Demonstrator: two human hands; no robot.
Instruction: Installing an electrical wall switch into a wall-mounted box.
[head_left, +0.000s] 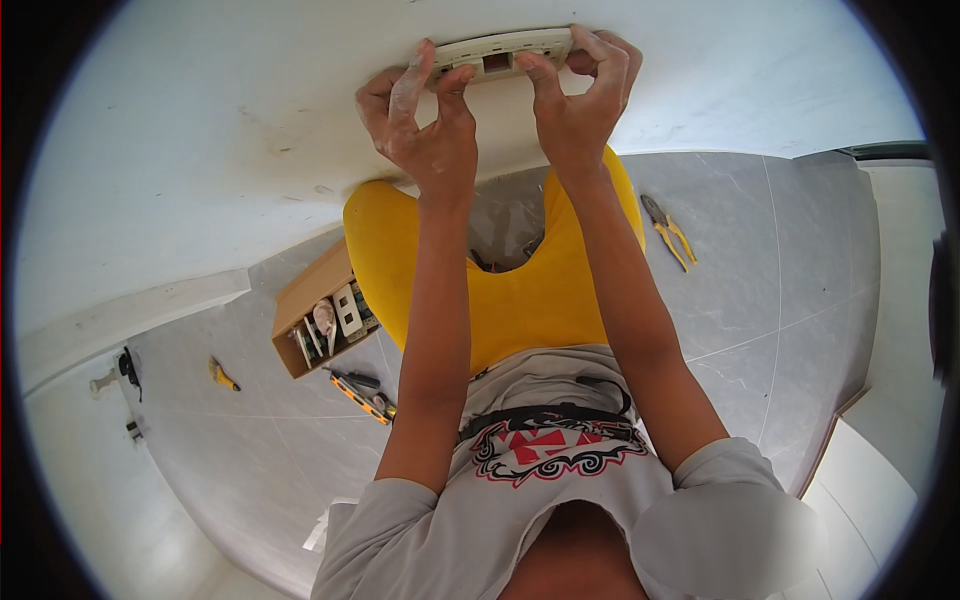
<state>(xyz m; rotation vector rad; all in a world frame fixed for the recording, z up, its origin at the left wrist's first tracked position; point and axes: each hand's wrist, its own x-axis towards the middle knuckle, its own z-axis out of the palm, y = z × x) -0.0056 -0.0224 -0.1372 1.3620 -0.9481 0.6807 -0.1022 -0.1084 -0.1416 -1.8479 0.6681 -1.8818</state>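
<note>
Both my arms reach up to a white wall plate (500,45), a wide socket or switch plate with a dark square opening in its middle, set against the white wall. My left hand (425,125) grips its left end, with the thumb on the front and a fingertip at the upper edge. At the right end my right hand (585,105) does the same, thumb near the opening and fingers around the outer edge. Pale dust coats the fingers. What lies behind the plate is hidden.
A cardboard box (305,285) with white plates stands by my left knee. Nearby lie an orange-and-black tool (362,395) and a small yellow-handled tool (222,374). Yellow-handled pliers (668,232) rest on the grey tile floor (740,330) to the right.
</note>
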